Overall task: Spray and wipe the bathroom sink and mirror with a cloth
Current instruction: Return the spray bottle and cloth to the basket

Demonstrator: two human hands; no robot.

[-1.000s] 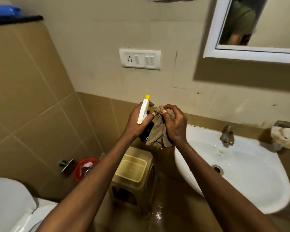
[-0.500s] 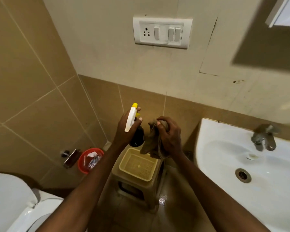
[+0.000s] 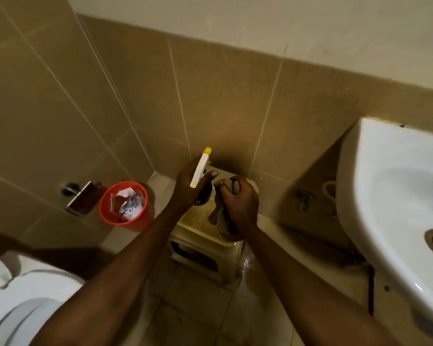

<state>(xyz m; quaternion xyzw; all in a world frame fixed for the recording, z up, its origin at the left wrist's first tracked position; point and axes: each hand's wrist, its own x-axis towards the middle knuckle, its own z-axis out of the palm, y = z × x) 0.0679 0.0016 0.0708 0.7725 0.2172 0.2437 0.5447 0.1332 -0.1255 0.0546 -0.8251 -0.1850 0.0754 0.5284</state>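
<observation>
1. While both hands hang low over the small plastic stool (image 3: 205, 236), the left hand (image 3: 189, 187) has its fingers wrapped round the spray bottle (image 3: 200, 171) — the white trigger head with its yellow nozzle tip sticks up and away from the palm, and the dark body of the bottle sits hidden below the fingers.

2. Just to the right of it, nearly touching, the right hand (image 3: 239, 202) is curled tight on the brown cloth (image 3: 221, 216); a bunched end shows above the knuckles and a loose tail droops beneath the wrist toward the stool top.

3. What the next move turns on, as I judge it, is where the sink (image 3: 375, 196) lies from these hands: well off to the right of the right hand and higher than both. Its white rim is nearest the cloth hand, so that arm has the shorter reach.

4. The bottle's long axis runs roughly upright, tilted a little, with the nozzle pointing up toward the tiled wall (image 3: 223, 96) rather than at the basin — it would need swinging rightward before any spray could land where it is wanted.

5. The mirror is out of sight from here, somewhere above.

6. Off to the left of the bottle hand stands a red bin (image 3: 110, 208) with scraps in it, and nearer the elbow a white toilet (image 3: 35, 290).
</observation>
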